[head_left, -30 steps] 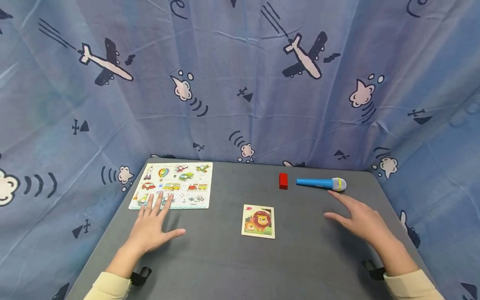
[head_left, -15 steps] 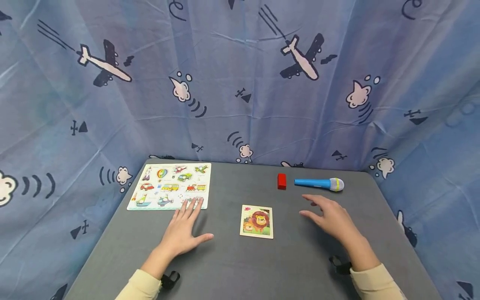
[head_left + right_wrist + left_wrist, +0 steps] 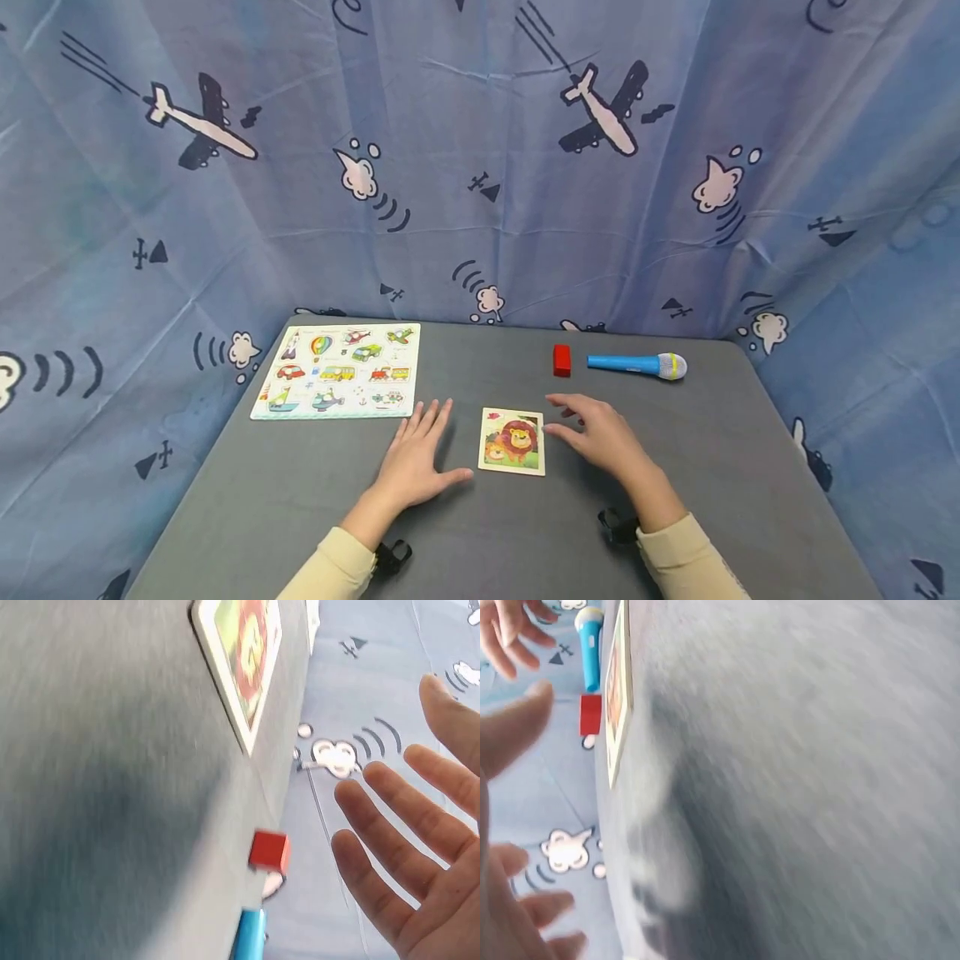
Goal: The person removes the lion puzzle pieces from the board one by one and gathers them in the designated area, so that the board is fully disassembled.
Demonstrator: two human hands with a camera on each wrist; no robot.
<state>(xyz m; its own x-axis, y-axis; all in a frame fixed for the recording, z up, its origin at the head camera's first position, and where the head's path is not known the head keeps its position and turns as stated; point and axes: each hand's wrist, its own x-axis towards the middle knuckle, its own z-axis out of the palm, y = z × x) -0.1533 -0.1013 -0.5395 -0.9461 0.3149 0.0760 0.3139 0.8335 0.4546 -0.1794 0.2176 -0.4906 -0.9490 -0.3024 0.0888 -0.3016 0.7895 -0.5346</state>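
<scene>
A small square lion picture puzzle (image 3: 512,442) with a pale wooden border lies flat on the grey table. To its left is my left hand (image 3: 417,467), fingers spread and thumb stretched toward the puzzle's lower left corner, holding nothing. On the other side my right hand (image 3: 600,433) hovers close to the puzzle's right edge, thumb and fingers apart with nothing between them. In the right wrist view that hand's relaxed fingers (image 3: 397,825) show, and the puzzle (image 3: 244,660) lies apart from them. The left wrist view shows the left thumb (image 3: 514,731) clear of the puzzle (image 3: 619,694).
At the back left lies a white board (image 3: 341,371) with vehicle pictures. A red block (image 3: 562,361) and a blue toy microphone (image 3: 636,365) lie toward the back right. Blue curtain (image 3: 480,167) printed with airplanes surrounds the back and sides of the grey table (image 3: 510,550).
Both hands have moved inward toward the lion puzzle, the left one to the right off the vehicle board, the right one leftward from near the microphone. The objects stay where they were.
</scene>
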